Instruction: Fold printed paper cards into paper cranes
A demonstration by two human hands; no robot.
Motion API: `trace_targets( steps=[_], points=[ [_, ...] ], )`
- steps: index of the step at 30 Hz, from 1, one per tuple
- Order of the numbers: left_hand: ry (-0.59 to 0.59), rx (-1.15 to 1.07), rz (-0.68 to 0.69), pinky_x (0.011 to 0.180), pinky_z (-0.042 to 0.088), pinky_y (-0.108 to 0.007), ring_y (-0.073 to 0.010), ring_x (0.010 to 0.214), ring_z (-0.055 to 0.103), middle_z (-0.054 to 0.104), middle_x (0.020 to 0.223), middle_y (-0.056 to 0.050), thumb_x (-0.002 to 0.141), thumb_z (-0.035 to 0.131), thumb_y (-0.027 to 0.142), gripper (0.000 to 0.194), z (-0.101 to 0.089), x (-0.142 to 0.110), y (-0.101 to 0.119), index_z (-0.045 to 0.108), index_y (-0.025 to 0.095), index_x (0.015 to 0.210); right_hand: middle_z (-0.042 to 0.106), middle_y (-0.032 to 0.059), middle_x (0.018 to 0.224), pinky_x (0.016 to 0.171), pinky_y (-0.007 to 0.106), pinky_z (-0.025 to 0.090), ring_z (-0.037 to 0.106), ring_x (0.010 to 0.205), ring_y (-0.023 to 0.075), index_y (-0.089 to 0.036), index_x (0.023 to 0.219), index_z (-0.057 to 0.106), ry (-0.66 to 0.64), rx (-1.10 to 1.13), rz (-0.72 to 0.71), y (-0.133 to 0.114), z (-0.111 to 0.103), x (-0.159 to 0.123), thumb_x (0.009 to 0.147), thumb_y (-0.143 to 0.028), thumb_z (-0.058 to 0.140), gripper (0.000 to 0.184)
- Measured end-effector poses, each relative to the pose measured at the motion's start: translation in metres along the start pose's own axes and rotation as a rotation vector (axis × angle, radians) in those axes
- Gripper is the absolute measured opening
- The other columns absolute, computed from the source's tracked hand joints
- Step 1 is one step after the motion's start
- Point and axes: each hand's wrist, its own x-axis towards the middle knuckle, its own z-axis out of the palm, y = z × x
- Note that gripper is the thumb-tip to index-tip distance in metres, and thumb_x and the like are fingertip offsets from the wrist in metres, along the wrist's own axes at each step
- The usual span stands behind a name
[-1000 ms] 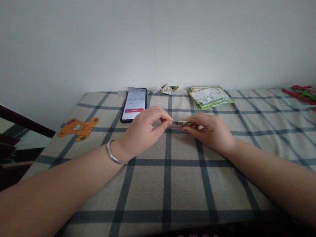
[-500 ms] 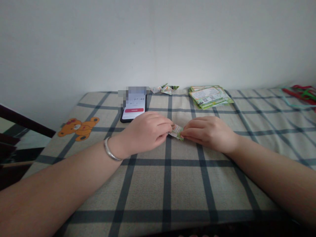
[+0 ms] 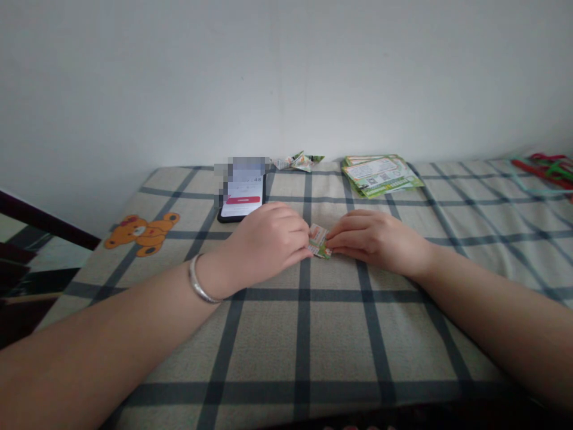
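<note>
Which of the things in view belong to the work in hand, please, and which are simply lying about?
Work in hand:
small printed paper, between the left hand and right hand
stack of sheets and folded paper, probably, given similar printing

Apparently just lying about:
phone
flat orange bear
red and green items, far right, blurred

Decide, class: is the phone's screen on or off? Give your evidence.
On: the phone's screen is bright and pale, showing a red button.
</note>
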Motion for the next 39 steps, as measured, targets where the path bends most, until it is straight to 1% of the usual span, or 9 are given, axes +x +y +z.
trace_targets(
  steps=[3, 7, 10, 14, 18, 24, 30, 35, 39],
  points=[
    [-0.024, 0.046, -0.023, 0.084, 0.049, -0.039, -0.0221, 0.089, 0.062, 0.069, 0.085, -0.005, 0.093, 0.056, 0.036, 0.026, -0.003, 0.001, 0.003, 0.070, 0.015, 0.086, 0.072, 0.0062, 0.094, 0.077, 0.028, 0.049, 0.063, 0.085, 0.0155, -0.018, 0.096, 0.073, 0.015, 0.021, 0.039, -0.001, 0.001, 0.000, 0.094, -0.027, 0.056, 0.019],
    [-0.035, 0.077, 0.003, 0.084, 0.050, -0.039, -0.0220, 0.087, 0.062, 0.068, 0.083, -0.006, 0.094, 0.053, 0.035, 0.028, -0.004, 0.002, 0.004, 0.070, 0.015, 0.085, 0.071, 0.0071, 0.091, 0.076, 0.029, 0.048, 0.063, 0.084, 0.0162, -0.017, 0.095, 0.074, -0.001, 0.043, 0.078, -0.002, 0.001, 0.000, 0.093, -0.029, 0.058, 0.019],
    [-0.037, 0.092, 0.026, 0.087, 0.049, -0.040, -0.0211, 0.085, 0.062, 0.068, 0.082, -0.006, 0.095, 0.051, 0.033, 0.028, -0.004, 0.002, 0.004, 0.071, 0.015, 0.085, 0.070, 0.0068, 0.089, 0.075, 0.029, 0.047, 0.063, 0.083, 0.0168, -0.017, 0.094, 0.074, -0.015, 0.046, 0.116, -0.002, 0.000, 0.000, 0.093, -0.034, 0.059, 0.023],
    [-0.020, 0.079, 0.010, 0.094, 0.048, -0.041, -0.0196, 0.084, 0.064, 0.070, 0.082, -0.006, 0.095, 0.049, 0.030, 0.030, -0.003, 0.002, 0.004, 0.072, 0.015, 0.085, 0.069, 0.0050, 0.089, 0.076, 0.030, 0.046, 0.063, 0.083, 0.0175, -0.019, 0.093, 0.073, -0.026, -0.047, 0.175, -0.002, -0.002, -0.003, 0.093, -0.038, 0.057, 0.024],
    [-0.013, 0.073, -0.018, 0.098, 0.047, -0.042, -0.0200, 0.087, 0.066, 0.071, 0.084, -0.005, 0.093, 0.052, 0.028, 0.025, -0.005, 0.002, 0.005, 0.073, 0.015, 0.087, 0.069, 0.0037, 0.087, 0.073, 0.030, 0.045, 0.062, 0.081, 0.0172, -0.021, 0.093, 0.073, -0.027, -0.086, 0.219, -0.003, -0.003, -0.005, 0.093, -0.038, 0.057, 0.023],
    [-0.043, 0.060, -0.096, 0.086, 0.051, -0.038, -0.0209, 0.086, 0.065, 0.070, 0.080, -0.004, 0.090, 0.056, 0.027, 0.022, -0.010, 0.005, 0.009, 0.072, 0.016, 0.081, 0.068, 0.0041, 0.083, 0.071, 0.030, 0.043, 0.061, 0.079, 0.0168, -0.019, 0.085, 0.073, -0.024, -0.105, 0.226, -0.005, -0.003, -0.003, 0.093, -0.034, 0.056, 0.024],
    [-0.023, 0.050, -0.145, 0.084, 0.049, -0.037, -0.0204, 0.085, 0.064, 0.069, 0.079, -0.004, 0.087, 0.057, 0.023, 0.018, -0.009, 0.006, 0.012, 0.070, 0.016, 0.076, 0.065, 0.0041, 0.076, 0.069, 0.031, 0.041, 0.057, 0.076, 0.0178, -0.018, 0.074, 0.070, -0.006, -0.180, 0.279, -0.006, -0.003, -0.001, 0.091, -0.034, 0.057, 0.027],
    [-0.006, 0.014, -0.225, 0.080, 0.048, -0.038, -0.0202, 0.080, 0.062, 0.067, 0.076, -0.003, 0.083, 0.059, 0.019, 0.014, -0.007, 0.005, 0.014, 0.066, 0.016, 0.071, 0.061, 0.0031, 0.071, 0.066, 0.030, 0.038, 0.055, 0.074, 0.0170, -0.018, 0.071, 0.069, 0.013, -0.148, 0.370, -0.008, -0.001, 0.002, 0.089, -0.033, 0.059, 0.026],
    [0.000, -0.056, -0.286, 0.080, 0.047, -0.038, -0.0200, 0.080, 0.062, 0.066, 0.075, -0.003, 0.082, 0.060, 0.020, 0.014, -0.005, 0.005, 0.013, 0.064, 0.016, 0.069, 0.059, 0.0033, 0.069, 0.063, 0.029, 0.036, 0.053, 0.072, 0.0163, -0.017, 0.067, 0.064, 0.031, -0.131, 0.443, -0.010, 0.001, 0.004, 0.089, -0.032, 0.058, 0.027]
  ],
)
